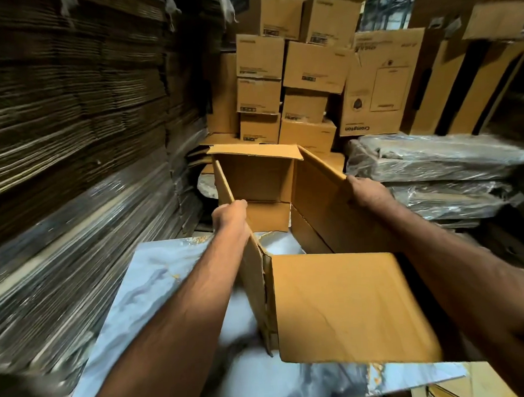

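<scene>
Work in hand: opening up a cardboard box (323, 202) into its box shape.
Where the box is: on the marbled desk (156, 276), held out in front between both arms.
Left grip (230, 214): fingers curled round the top edge of the box's left wall, holding tight.
Right grip (369, 191): closed over the top edge of the box's right wall, fingers hidden on the far side.
Done so far: walls pulled apart, so the box looks square and no longer flat.
Near flap (341, 305): spread out flat on the side of the box closest to the person.
Far flap (253, 152): sticking up on the far side of the box.
Left to do, as a guess: fold the flaps shut on one end, since the desk shows through inside the box.
Tape: none seen on the box.
Inside the box: nothing, only bare brown walls and a bit of desk.
Behind the box: a tall pile of printed cartons (259, 59), all shut, so no telling what is in them.
Left of the box: a high stack of flat cardboard sheets (73, 101).
Right of the box: plastic-wrapped bundles (431, 159), lying flat.
</scene>
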Motion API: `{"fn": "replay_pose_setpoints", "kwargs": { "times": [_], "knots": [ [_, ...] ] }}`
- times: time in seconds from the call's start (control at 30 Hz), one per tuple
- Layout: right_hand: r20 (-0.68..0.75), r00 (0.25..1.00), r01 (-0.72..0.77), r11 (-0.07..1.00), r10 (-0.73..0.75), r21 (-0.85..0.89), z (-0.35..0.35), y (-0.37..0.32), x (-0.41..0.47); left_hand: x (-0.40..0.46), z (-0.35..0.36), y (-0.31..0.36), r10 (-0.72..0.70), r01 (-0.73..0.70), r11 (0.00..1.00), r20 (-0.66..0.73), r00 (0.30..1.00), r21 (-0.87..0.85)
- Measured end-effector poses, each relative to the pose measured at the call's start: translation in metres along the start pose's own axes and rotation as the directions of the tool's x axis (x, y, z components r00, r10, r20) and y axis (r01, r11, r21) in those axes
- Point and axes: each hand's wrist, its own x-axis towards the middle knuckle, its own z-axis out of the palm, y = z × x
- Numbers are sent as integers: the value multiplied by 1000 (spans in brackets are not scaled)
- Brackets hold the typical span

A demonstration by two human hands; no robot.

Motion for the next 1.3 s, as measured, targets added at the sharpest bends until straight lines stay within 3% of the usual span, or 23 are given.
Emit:
{"fn": "replay_pose_setpoints", "kwargs": {
  "times": [0.1, 0.27, 0.43, 0.53, 0.6, 0.67, 0.73, 0.8, 0.83, 0.9, 1.0, 1.07, 1.13, 1.23, 1.3],
  "knots": [
    [3, 1000, -17, 998, 16, 63, 0, 4, 1, 4, -2, 0, -17, 17, 1000, -4, 1000, -9],
    [34, 983, -185, 961, 182, 205, -10, 9, 11, 13, -3, 3, -2, 3, 997, 17, 1000, -79],
    [-142, 986, -48, 965, 87, 256, -46, -18, 6, 27, 4, 17, 102, -93, 970, 30, 994, -226],
    [-215, 977, 61, 974, -13, 219, -64, -38, -6, 41, 7, 25, 41, -1, 986, 240, 970, -167],
    [-213, 976, 90, 982, -54, 167, -66, -53, -19, 45, 6, 18, -112, 127, 992, 464, 879, -1],
    [-195, 974, 128, 990, -114, 60, -59, -73, -33, 37, 1, -2, -181, 228, 974, 589, 788, -6],
    [-189, 969, 160, 987, -161, -20, -43, -93, -46, 26, 0, -20, -123, 232, 965, 566, 815, -124],
    [-153, 971, 172, 982, -182, -80, -20, -110, -56, 22, -2, -32, -72, 157, 978, 483, 873, -137],
    [-128, 974, 176, 979, -189, -103, -7, -117, -61, 25, -5, -37, -87, 159, 981, 488, 869, -108],
    [-72, 977, 192, 972, -203, -134, 23, -128, -67, 30, -17, -45, -161, 191, 982, 531, 832, -1],
    [88, 946, 323, 934, -312, -154, 69, -140, -79, 42, -40, -72, -374, 212, 913, 504, 779, 348],
    [228, 878, 453, 885, -421, -106, 100, -143, -89, 52, -53, -99, -386, 174, 858, 384, 839, 484],
    [308, 813, 523, 853, -494, -10, 128, -137, -96, 60, -61, -124, -360, 170, 856, 327, 874, 488],
    [459, 722, 497, 850, -517, 175, 157, -122, -105, 72, -75, -156, -267, 95, 796, 207, 941, 598],
    [466, 746, 447, 876, -476, 180, 169, -110, -112, 79, -89, -174, -199, 56, 803, 178, 964, 593]
  ]
}}
